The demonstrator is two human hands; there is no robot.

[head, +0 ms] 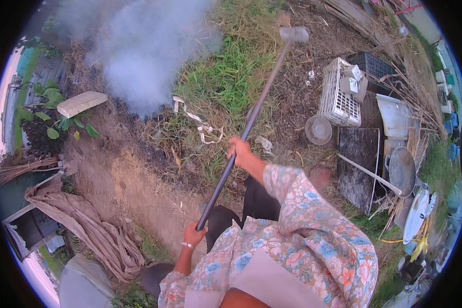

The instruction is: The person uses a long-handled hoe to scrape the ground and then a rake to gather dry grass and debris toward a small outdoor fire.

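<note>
Both my hands grip the dark handle of a long hoe (pixel 262 99), which slants up and away to the right. My left hand (pixel 195 233), with a band at the wrist, is closed around the butt end. Farther up the shaft, my right hand (pixel 238 151) is wrapped around it. The metal hoe blade (pixel 297 34) is at the far end, over dry litter beside cut grass (pixel 231 73). A pale strip (pixel 190 113) lies tangled in the grass left of the shaft. Thick smoke (pixel 138 69) hides the ground at the upper left.
To the right are a white plastic crate (pixel 337 96) with blocks on it, a dark crate (pixel 371 67), a round metal pan (pixel 318 130), a dark board (pixel 356 165) and a wok (pixel 402 171). A pale block (pixel 82 104) and brown cloth (pixel 88 223) lie left.
</note>
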